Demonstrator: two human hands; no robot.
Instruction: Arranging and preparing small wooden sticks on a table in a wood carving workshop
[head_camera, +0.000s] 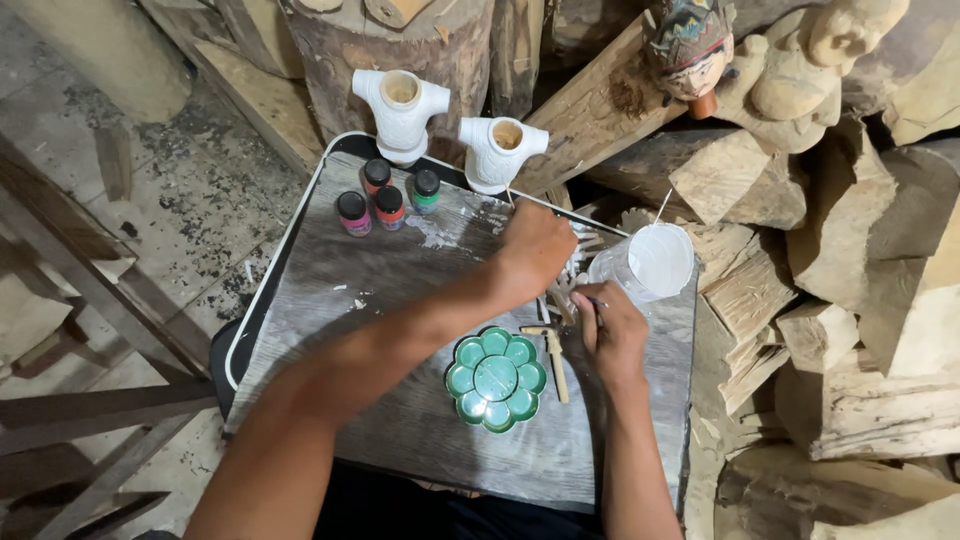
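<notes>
Both hands are over the grey board (400, 300). Left hand (535, 245) is curled shut on something small and white, but its fingers hide what it is. Right hand (612, 335) pinches a thin brush (596, 303) just beside it — the two hands are close but not touching.

Everything else sits by that board. Big wood blocks (860, 300) are piled off its right side. A painted puppet head (690, 45) lies on wood past the far right corner. Two white carved bodies (400, 110) stand at the far edge, side by side. A clear cup of white paint (658, 262) with a stick in it stands at the right edge, just past the hands. A green flower-shaped paint tray (496, 378) lies near the right hand. A small wooden piece (556, 360) lies between the tray and that hand. Four little paint bottles (388, 195) stand together at the far left corner.
</notes>
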